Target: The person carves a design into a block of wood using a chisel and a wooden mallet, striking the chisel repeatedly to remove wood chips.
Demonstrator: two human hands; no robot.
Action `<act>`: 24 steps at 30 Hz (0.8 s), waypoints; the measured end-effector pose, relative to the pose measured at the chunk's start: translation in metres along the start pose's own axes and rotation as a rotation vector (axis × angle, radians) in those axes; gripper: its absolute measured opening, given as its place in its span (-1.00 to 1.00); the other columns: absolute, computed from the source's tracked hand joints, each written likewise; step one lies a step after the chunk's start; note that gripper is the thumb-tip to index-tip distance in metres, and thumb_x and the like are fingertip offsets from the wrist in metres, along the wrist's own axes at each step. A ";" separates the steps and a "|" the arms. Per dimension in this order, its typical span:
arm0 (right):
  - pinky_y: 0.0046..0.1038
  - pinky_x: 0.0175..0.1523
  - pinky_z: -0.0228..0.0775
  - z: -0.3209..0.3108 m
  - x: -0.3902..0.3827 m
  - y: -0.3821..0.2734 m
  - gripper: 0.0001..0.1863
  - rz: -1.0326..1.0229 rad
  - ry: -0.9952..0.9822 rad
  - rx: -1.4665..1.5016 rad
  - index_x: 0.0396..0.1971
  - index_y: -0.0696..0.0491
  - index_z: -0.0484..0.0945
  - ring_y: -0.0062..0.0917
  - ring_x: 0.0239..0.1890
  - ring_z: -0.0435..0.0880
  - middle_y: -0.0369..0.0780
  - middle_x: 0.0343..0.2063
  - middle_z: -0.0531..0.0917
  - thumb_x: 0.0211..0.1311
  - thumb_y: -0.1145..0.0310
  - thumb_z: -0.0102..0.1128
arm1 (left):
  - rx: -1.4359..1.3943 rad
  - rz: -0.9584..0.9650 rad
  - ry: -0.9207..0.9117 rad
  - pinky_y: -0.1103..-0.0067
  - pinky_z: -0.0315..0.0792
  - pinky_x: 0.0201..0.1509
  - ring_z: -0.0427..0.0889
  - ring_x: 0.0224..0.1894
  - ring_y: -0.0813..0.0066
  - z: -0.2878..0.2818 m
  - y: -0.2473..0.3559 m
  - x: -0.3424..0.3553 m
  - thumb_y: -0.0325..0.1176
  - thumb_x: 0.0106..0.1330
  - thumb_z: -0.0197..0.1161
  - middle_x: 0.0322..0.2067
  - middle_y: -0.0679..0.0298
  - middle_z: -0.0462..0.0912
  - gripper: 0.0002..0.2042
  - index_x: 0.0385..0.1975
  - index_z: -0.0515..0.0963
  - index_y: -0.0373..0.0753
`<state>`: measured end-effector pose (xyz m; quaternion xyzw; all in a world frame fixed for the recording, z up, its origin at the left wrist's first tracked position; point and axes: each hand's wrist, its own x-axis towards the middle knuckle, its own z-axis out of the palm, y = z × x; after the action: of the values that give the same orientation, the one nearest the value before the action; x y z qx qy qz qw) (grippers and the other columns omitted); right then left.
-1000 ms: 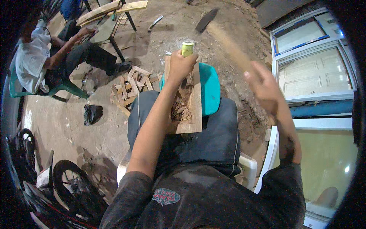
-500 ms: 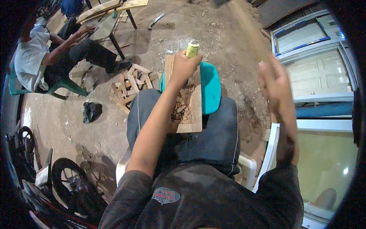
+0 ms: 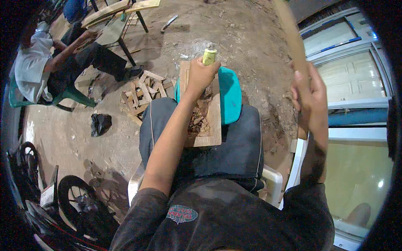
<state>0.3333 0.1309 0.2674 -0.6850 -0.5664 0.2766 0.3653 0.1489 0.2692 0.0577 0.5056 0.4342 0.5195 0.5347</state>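
A rectangular wooden board [image 3: 214,125] lies on my lap and a turquoise stool [image 3: 231,96], its carved hollow filled with brown wood chips [image 3: 200,119]. My left hand [image 3: 202,76] is wrapped around the yellow-green handle of a chisel [image 3: 210,56], held over the board's far part; the blade is hidden below the fist. Off to the right, my right hand [image 3: 309,90] is raised, closed round the long wooden handle of a hammer [image 3: 295,42]. The hammer's head lies outside the picture.
Wood offcuts [image 3: 144,90] are piled left of my knees. A seated person [image 3: 35,69] works at a small table [image 3: 111,35]. Framed glass panels [image 3: 356,134] lean at right; a motorcycle [image 3: 73,201] stands at lower left. Another hammer-like tool [image 3: 169,24] lies on the floor.
The hammer's handle has swung to a steeper angle, and my right hand has shifted slightly right. My left hand keeps the chisel at nearly the same spot on the board.
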 end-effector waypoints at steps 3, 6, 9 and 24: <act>-0.70 -0.51 0.20 0.015 -0.004 0.002 -0.52 -0.030 0.054 0.130 0.17 0.12 0.38 -0.77 -0.55 0.38 -0.39 -0.55 0.43 0.42 0.13 0.06 | 0.014 0.009 -0.010 0.58 0.30 -0.58 0.43 -0.66 0.65 0.006 0.008 -0.005 -0.36 0.08 0.29 -0.70 0.38 0.49 -0.82 -0.64 0.48 -0.29; -0.69 -0.49 0.20 0.040 -0.007 0.043 -0.55 -0.149 0.065 -0.226 0.17 0.12 0.38 -0.76 -0.55 0.36 -0.35 -0.49 0.45 0.43 0.16 0.04 | 0.018 -0.057 -0.037 0.56 0.32 -0.54 0.45 -0.62 0.63 0.007 0.016 -0.009 -0.35 0.08 0.32 -0.67 0.39 0.51 -0.82 -0.60 0.49 -0.29; -0.69 -0.47 0.20 0.029 -0.005 0.076 -0.57 -0.325 -0.052 -0.540 0.17 0.11 0.39 -0.76 -0.55 0.34 -0.35 -0.47 0.44 0.43 0.19 0.05 | 0.006 -0.063 -0.038 0.56 0.32 -0.52 0.45 -0.58 0.65 0.008 0.019 -0.013 -0.34 0.10 0.33 -0.65 0.39 0.51 -0.82 -0.58 0.50 -0.28; -0.72 -0.58 0.09 0.013 -0.025 0.041 -0.61 0.001 -0.017 -0.122 0.10 0.11 0.43 -0.82 -0.60 0.28 -0.43 -0.57 0.37 0.44 0.18 0.04 | 0.041 0.053 -0.055 0.56 0.24 -0.57 0.36 -0.65 0.69 0.014 0.021 -0.015 -0.36 0.09 0.31 -0.71 0.44 0.46 -0.78 -0.69 0.45 -0.27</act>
<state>0.3415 0.1051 0.2257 -0.7039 -0.5851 0.2476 0.3177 0.1592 0.2520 0.0788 0.5418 0.4164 0.5106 0.5219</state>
